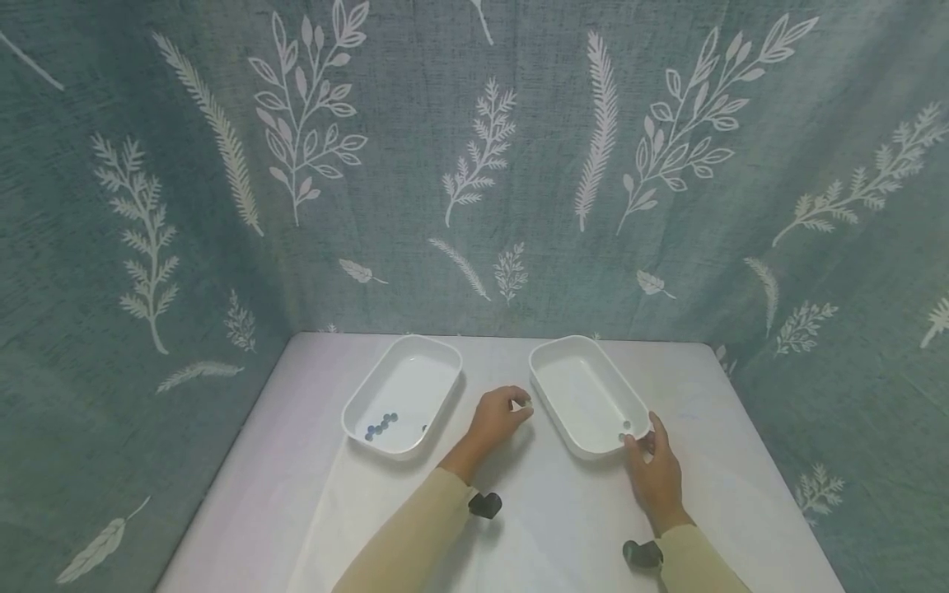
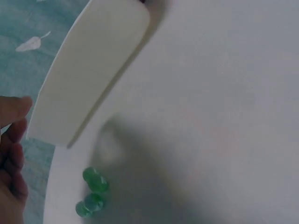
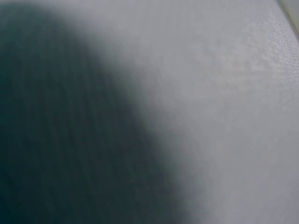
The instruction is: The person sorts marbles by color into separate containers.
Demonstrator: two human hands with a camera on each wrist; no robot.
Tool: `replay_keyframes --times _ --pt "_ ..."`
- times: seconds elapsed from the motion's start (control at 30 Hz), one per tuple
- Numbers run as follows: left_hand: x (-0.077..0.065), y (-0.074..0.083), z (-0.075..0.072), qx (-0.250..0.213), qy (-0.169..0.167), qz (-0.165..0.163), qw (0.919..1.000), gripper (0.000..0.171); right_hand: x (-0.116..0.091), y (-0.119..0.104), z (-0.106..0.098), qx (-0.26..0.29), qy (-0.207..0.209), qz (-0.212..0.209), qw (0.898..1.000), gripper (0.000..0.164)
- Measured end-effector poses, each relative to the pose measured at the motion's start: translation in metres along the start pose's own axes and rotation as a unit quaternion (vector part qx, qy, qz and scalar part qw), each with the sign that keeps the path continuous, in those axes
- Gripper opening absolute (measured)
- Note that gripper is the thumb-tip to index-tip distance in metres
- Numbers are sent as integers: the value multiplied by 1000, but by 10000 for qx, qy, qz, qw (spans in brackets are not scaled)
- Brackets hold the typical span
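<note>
My left hand (image 1: 498,418) is above the table between two white trays, pinching a small greenish marble (image 1: 529,403) at its fingertips. In the left wrist view that hand (image 2: 11,158) shows at the left edge, near the outer wall of the right tray (image 2: 88,70). Several green marbles (image 2: 93,192) lie on the table beside this tray; the head view hides them. My right hand (image 1: 658,478) grips the near right corner of the right tray (image 1: 556,412), thumb and fingers at its rim. Two small marbles (image 1: 626,425) lie inside, close to that thumb. The right wrist view is dark and blurred.
The left tray (image 1: 356,391) holds several bluish marbles (image 1: 381,426) near its front end. Both trays stand on a white-covered table (image 1: 549,527). Green leaf-patterned cloth (image 1: 408,165) closes off the back and both sides.
</note>
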State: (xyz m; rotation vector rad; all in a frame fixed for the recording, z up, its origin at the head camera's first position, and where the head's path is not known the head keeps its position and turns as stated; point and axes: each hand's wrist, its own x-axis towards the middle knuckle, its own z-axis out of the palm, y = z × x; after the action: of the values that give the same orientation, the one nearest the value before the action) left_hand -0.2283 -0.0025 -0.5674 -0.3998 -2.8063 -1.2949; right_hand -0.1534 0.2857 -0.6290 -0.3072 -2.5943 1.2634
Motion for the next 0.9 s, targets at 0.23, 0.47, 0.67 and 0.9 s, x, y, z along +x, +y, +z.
replay_keyframes --times 0.23,0.47,0.67,0.9 --pt "8 7 1 -50 -33 -29 10000 20 0 2 0 -8 -32 72 10000 73" --pt "15 11 3 -17 -123 -106 9999 19 0 6 3 -10 0 90 10000 74" --pt "22 15 8 20 -191 -95 9998 20 2 7 2 14 21 40 10000 74" --pt "26 19 15 -16 -258 12 9997 18 2 6 2 25 -2 96 10000 75"
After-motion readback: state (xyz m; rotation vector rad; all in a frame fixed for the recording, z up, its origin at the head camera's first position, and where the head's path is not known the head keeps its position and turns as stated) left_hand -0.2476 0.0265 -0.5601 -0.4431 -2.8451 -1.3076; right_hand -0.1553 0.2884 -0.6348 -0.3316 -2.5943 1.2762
